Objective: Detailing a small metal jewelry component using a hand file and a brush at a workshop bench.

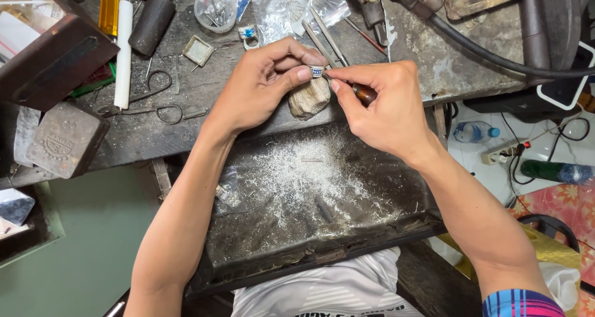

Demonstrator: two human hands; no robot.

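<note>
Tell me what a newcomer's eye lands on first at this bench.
At the centre, the left hand pinches a small ring with blue stones against a worn wooden peg, while the right hand presses a brown-handled tool to it. Just below, a dark tray glitters with silvery filings. Scissors and a white stick lie on the cluttered bench to the left.
</note>
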